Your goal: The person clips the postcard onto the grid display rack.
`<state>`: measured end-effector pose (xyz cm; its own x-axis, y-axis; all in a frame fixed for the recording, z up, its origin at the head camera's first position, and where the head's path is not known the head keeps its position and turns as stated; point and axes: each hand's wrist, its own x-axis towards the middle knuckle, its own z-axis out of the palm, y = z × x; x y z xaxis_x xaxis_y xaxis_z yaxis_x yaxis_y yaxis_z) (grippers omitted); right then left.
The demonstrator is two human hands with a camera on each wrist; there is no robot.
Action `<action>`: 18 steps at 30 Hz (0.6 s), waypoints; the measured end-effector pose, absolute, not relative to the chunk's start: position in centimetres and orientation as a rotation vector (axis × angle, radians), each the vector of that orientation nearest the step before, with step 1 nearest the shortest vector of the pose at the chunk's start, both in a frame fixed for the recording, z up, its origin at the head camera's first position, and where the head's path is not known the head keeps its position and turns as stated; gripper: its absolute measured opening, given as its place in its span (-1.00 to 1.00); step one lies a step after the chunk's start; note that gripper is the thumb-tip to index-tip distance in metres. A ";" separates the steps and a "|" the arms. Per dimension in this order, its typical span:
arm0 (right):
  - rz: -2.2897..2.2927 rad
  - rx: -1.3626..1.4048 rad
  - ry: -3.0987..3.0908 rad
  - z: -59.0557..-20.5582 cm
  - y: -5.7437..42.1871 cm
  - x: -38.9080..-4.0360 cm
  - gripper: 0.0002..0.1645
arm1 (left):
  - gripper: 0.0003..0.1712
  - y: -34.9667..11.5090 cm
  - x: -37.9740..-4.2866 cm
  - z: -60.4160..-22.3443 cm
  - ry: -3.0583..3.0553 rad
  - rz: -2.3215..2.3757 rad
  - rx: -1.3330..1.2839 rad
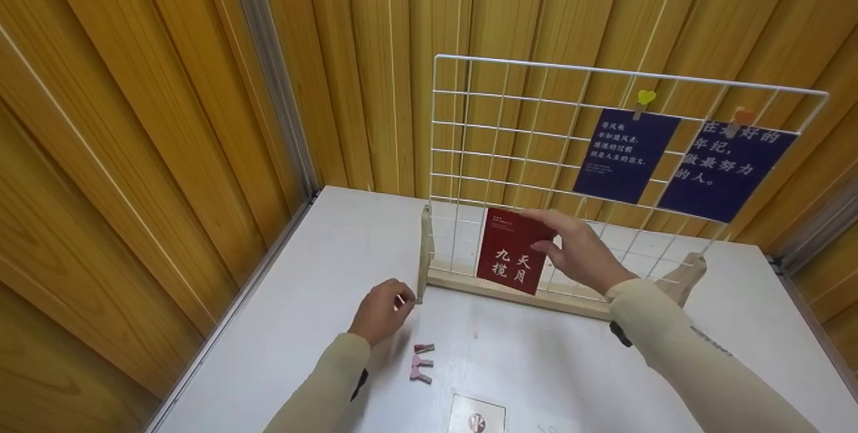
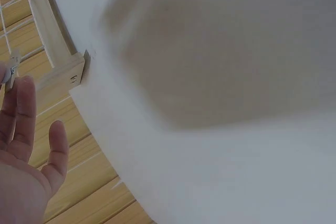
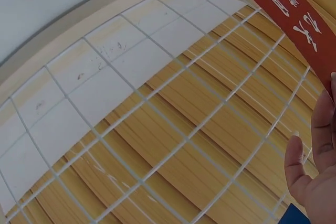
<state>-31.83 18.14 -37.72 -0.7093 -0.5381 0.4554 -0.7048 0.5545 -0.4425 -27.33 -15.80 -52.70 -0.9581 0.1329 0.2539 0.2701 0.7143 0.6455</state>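
Note:
My right hand point(image 1: 583, 252) pinches a red card point(image 1: 506, 252) with white characters by its upper right edge, in front of the lower part of a white wire grid point(image 1: 509, 126). In the right wrist view the red card point(image 3: 294, 14) is at the upper right, beside my fingers point(image 3: 323, 135). My left hand point(image 1: 383, 311) is low, by the left foot of the grid's wooden stand point(image 1: 523, 297). Between its thumb and fingers it pinches a small wooden clothespin point(image 2: 13, 69), seen at the left edge of the left wrist view.
Two dark blue cards hang on the grid: one point(image 1: 627, 155) under a clothespin with a yellow-green heart point(image 1: 646, 97), the other point(image 1: 730, 171) under an orange-topped clothespin point(image 1: 743, 116). Several pink and red clothespins point(image 1: 421, 364) lie on the white table point(image 1: 295, 326). A square label point(image 1: 477, 409) is nearer.

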 end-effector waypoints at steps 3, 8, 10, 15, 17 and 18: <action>0.894 1.042 -2.515 -36.7 18.5 -32.0 -0.32 | -0.92 -15.5 -27.4 -51.6 -2.704 -1.062 -0.370; 0.890 1.033 -2.503 -35.5 18.6 -32.4 -0.29 | -0.94 -15.3 -27.7 -49.5 -2.689 -1.045 -0.432; 0.880 1.029 -2.496 -35.2 18.8 -32.6 -0.30 | -0.95 -15.1 -27.9 -48.4 -2.686 -1.030 -0.446; 0.818 1.018 -2.428 -34.3 19.1 -33.3 -0.31 | -0.94 -14.8 -28.7 -45.5 -2.656 -1.025 -0.481; 0.796 1.023 -2.386 -34.0 19.0 -33.7 -0.32 | -0.93 -14.7 -29.0 -44.5 -2.637 -1.011 -0.502; 0.786 1.029 -2.367 -33.8 19.0 -33.8 -0.33 | -0.93 -14.7 -29.2 -44.2 -2.627 -0.997 -0.514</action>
<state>-33.83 18.99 -33.83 -0.6263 -0.5118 0.5881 -0.7619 0.5614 -0.3228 -29.15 -14.68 -44.15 -0.8961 0.2256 0.3822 0.4224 0.6980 0.5782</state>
